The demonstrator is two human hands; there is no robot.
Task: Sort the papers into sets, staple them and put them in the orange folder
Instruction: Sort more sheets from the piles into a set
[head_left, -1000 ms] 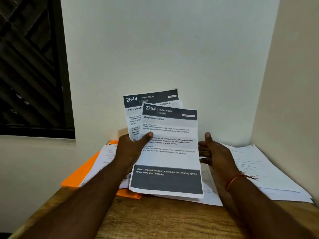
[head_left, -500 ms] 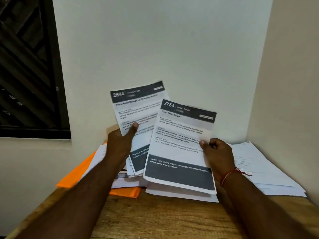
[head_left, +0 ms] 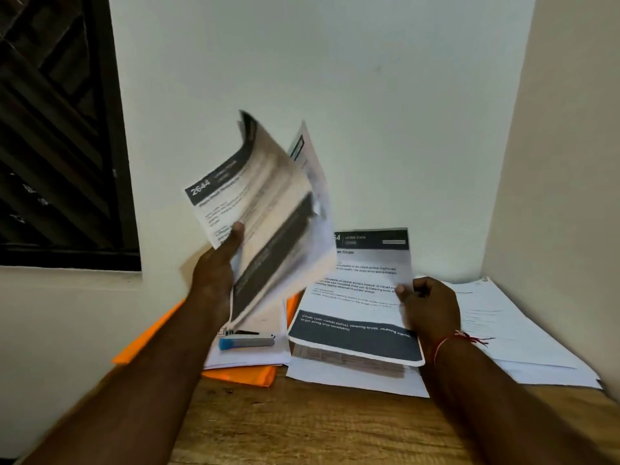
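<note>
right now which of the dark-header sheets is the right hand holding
The carpet sheet, headed LIVING ROOM, pinched at its right edge by the right hand low over the loose papers. The 2644 sheets are raised and blurred in the left hand.

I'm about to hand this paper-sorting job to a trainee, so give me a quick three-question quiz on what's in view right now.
1. True or false: the stapler lies on white sheets that rest on the orange folder.
2. What number heads the top page of the bunch gripped by the left hand? A 2644, B 3180, C 1902.
3. Which hand pinches the carpet sheet?
Key: 1 true; 2 A; 3 the right hand.
</note>
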